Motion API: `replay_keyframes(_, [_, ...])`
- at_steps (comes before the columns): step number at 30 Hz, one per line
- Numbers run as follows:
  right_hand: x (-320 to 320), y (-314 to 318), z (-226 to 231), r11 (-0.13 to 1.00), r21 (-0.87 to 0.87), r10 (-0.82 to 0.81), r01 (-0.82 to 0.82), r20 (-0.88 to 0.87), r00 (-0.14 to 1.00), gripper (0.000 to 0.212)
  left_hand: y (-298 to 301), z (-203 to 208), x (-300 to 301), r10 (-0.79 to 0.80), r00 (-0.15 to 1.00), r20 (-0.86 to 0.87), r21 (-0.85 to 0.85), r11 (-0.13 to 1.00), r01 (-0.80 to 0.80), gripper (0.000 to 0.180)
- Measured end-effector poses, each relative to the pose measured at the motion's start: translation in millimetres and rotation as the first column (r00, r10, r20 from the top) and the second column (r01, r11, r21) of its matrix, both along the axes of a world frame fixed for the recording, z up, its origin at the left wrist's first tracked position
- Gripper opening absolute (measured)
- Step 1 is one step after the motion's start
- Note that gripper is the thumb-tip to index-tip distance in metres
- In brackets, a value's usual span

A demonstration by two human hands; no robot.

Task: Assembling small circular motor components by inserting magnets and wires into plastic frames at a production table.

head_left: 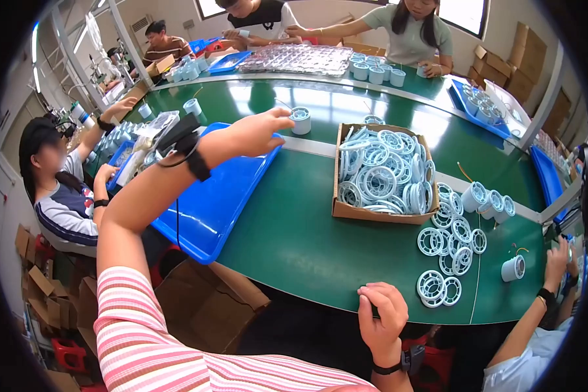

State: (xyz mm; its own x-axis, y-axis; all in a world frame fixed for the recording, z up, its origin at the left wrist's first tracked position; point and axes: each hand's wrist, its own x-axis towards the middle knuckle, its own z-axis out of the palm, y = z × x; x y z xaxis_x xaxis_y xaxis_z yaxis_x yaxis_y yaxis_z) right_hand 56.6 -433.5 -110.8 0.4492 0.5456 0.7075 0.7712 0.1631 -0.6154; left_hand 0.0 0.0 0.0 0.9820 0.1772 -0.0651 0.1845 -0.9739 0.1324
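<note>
My left hand (260,134) reaches across the table, its fingers apart and the tips at the left side of a pale blue plastic cup-shaped housing (300,122) with a slotted top and a thin wire. No grip around it shows. My right hand (383,316) is at the table's near edge, loosely curled with nothing visible in it. Beyond it a cardboard box (380,215) is heaped with pale blue slotted rings (379,182). More loose rings (460,228) lie to the right of the box.
A blue tray (219,206) lies under my left forearm. Wired housings (494,204) stand at the right, and one (513,268) lies on its side. A moving-belt-like green strip (242,95) crosses behind. Co-workers sit left, right and across, one person's hand (555,264) at far right.
</note>
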Motion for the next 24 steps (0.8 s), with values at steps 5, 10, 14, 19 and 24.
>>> replay_keyframes(5, [2, -2, 6, 0.988, -0.125, -0.079, 0.091, 0.096, 0.992, 0.018, 3, -21, 92, 0.151, 0.974, 0.17, 0.182, 0.966, -0.182, 0.063])
replay_keyframes(10, [-1, 5, 6, 0.981, -0.159, -0.087, 0.111, 0.153, 0.984, 0.019, 39, -47, 143, 0.214, 0.95, 0.227, 0.002, 0.975, -0.22, 0.057])
replay_keyframes(14, [-1, 9, 6, 0.974, -0.176, -0.118, 0.144, 0.148, 0.982, 0.019, 32, -32, 161, -0.058, 0.991, 0.124, -0.004, 0.998, 0.059, 0.054])
replay_keyframes(19, [2, 5, 8, 0.973, -0.169, -0.139, 0.158, 0.124, 0.983, 0.019, -23, 11, 118, 0.025, 1.0, 0.016, 0.02, 0.999, -0.025, 0.051])
replay_keyframes(24, [4, 7, 9, 0.964, -0.216, -0.142, 0.154, 0.073, 0.987, 0.023, -58, -2, 70, -0.084, 0.996, 0.015, -0.053, 0.995, 0.085, 0.051])
